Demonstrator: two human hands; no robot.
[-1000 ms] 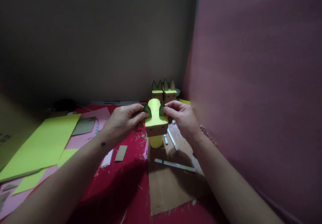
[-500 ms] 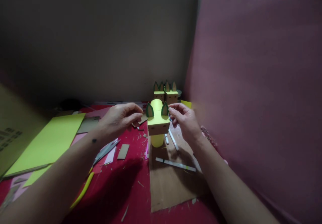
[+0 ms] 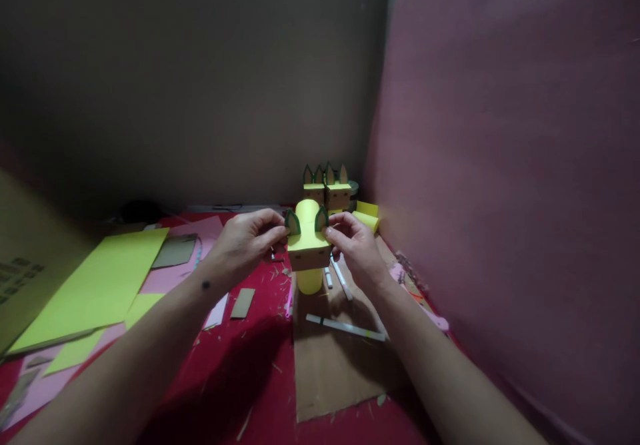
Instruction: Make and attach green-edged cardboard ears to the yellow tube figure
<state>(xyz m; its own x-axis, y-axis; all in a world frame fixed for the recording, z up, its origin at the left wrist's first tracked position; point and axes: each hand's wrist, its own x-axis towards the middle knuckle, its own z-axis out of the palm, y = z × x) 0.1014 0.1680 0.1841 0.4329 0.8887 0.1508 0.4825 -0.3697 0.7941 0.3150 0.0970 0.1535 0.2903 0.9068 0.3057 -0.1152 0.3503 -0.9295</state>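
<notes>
Green-edged ears (image 3: pixel 293 224) are being pinched by left hand (image 3: pixel 250 238) and right hand (image 3: pixel 359 245), flanking an upright tube (image 3: pixel 309 282) near the cardboard's (image 3: pixel 340 382) left edge.

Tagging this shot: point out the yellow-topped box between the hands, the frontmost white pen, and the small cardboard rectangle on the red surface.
Yellow-topped box (image 3: pixel 309 240), head view: its yellow top.
White pen (image 3: pixel 345 327), head view: middle of its barrel.
Small cardboard rectangle (image 3: pixel 243 303), head view: centre of its upper face.

Left hand (image 3: pixel 249 235) and right hand (image 3: pixel 357 242) face each other, both pinching.
</notes>
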